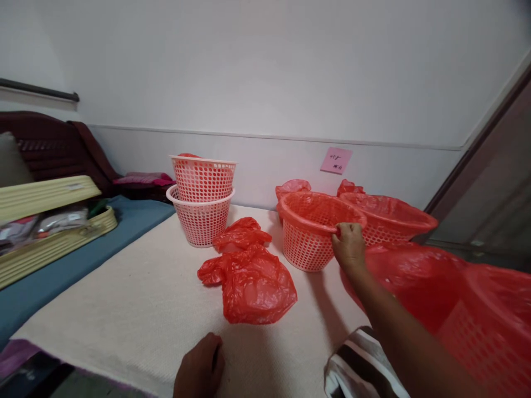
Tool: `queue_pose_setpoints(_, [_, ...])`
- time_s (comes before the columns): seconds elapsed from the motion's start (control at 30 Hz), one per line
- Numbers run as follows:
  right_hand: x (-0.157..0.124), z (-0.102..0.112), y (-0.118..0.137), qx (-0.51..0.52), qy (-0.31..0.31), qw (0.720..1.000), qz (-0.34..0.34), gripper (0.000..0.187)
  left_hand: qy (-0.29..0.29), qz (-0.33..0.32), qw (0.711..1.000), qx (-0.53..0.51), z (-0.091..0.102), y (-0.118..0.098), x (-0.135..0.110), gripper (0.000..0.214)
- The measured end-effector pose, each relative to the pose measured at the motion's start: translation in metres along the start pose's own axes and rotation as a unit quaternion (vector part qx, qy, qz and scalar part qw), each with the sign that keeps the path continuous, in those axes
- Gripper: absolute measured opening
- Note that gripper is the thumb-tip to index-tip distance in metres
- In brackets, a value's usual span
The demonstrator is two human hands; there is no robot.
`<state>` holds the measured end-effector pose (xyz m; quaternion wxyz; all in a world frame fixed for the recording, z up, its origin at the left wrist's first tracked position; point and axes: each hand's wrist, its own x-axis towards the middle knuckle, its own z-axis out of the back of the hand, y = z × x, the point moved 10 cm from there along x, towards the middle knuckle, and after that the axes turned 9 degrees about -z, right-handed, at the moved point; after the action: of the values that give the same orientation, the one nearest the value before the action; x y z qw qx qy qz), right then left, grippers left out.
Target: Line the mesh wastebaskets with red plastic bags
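Note:
My right hand (349,243) grips the rim of a perforated plastic basket (307,249), whose red plastic bag lining is folded over the edge. The basket stands upright on the cream-coloured cloth. Low in the view, my left hand (201,365) rests on the table edge side of the cloth with its fingers curled, and I see nothing in it. Between the hands and the wall lie crumpled red plastic bags (259,287). Left of them, a pale pink basket (203,179) sits nested in another basket (201,224), with some red plastic showing above the top rim.
Further baskets lined with red bags (388,213) crowd the right side, two of them close (409,282) to my right forearm. A pink note (336,160) is stuck on the wall. To the left are a cream-yellow open case (53,237) with packets and a blue surface (139,215).

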<state>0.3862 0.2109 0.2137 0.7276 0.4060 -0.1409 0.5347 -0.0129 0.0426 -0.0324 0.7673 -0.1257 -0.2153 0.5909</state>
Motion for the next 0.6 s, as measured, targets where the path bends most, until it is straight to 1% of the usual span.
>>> queue_pose_setpoints(0.2, [-0.004, 0.002, 0.004, 0.017, 0.011, 1.000, 0.009, 0.024, -0.002, -0.001, 1.000, -0.011, 0.001, 0.000, 0.000, 0.016])
queue_pose_setpoints(0.4, [-0.005, 0.002, 0.012, 0.051, 0.023, 0.998, 0.032, 0.018, 0.003, 0.005, 1.000, -0.009, 0.002, -0.002, -0.001, 0.018])
queue_pose_setpoints(0.6, [0.006, -0.003, 0.008, 0.062, 0.018, 0.998, 0.011, 0.017, 0.009, 0.009, 1.000, -0.018, 0.002, -0.002, 0.000, 0.017])
